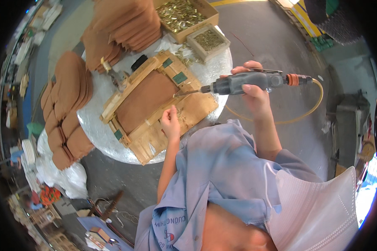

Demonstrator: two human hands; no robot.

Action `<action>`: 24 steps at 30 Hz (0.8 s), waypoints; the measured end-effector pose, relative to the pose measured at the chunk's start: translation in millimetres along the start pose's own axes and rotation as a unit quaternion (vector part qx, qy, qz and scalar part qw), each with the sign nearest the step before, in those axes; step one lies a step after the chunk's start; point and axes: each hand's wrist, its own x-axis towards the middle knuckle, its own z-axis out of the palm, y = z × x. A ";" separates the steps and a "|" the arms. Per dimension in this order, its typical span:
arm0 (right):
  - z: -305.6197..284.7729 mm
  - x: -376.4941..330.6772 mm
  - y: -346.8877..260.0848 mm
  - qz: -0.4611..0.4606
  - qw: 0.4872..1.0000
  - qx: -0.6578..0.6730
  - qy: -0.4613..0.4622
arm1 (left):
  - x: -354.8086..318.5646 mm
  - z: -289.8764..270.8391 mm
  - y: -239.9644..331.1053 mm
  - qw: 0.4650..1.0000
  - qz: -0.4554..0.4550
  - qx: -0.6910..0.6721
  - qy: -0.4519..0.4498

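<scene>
My right hand (257, 98) is wrapped round a dark grey air screwdriver (230, 85), held level. Its long bit points left, and the tip reaches the near right part of a wooden frame jig (167, 109). Inside the jig lies a flat brown panel (146, 98). Close below the tip, my left hand (170, 123) hovers over the jig's near board with its fingers curled together; whatever they pinch is too small to make out. Whether the tip touches a screw cannot be seen.
A plastic-wrapped round table (94, 125) bears the jig. Brown padded pieces (127, 25) are stacked at the far left, more (71, 90) farther left. Behind stand a cardboard box (213, 20) of brass-coloured hardware and a small tub (208, 44) of screws. A yellow air hose (320, 98) loops at right.
</scene>
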 end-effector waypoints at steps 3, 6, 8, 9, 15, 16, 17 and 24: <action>-4.3 -5.8 4.6 0.006 1.000 -0.024 -0.001 | -42.7 18.6 147.9 0.964 -0.055 -0.260 -0.029; 0.1 -4.6 15.1 0.034 0.998 -0.058 -0.009 | -37.3 24.6 171.5 0.964 -0.014 -0.262 -0.040; 6.0 -4.6 22.1 0.039 0.996 -0.075 -0.020 | -25.9 22.1 164.4 0.979 0.018 -0.192 -0.062; 8.8 -5.0 24.3 0.042 0.995 -0.083 -0.026 | -15.8 17.6 146.8 0.986 0.031 -0.151 -0.070; 8.4 -14.7 29.5 0.009 0.991 -0.132 -0.033 | 5.5 -22.9 95.2 0.860 -0.167 -0.474 -0.095; 9.1 -17.1 30.4 0.012 0.992 -0.123 -0.036 | 3.1 -32.0 88.9 0.812 -0.173 -0.544 -0.122; 10.6 -19.3 29.8 0.015 0.993 -0.114 -0.038 | 4.1 -36.9 82.8 0.708 -0.117 -0.638 -0.279; 18.8 -27.8 39.4 0.013 0.994 -0.098 -0.049 | -17.4 -19.8 106.7 0.688 -0.120 -0.671 -0.247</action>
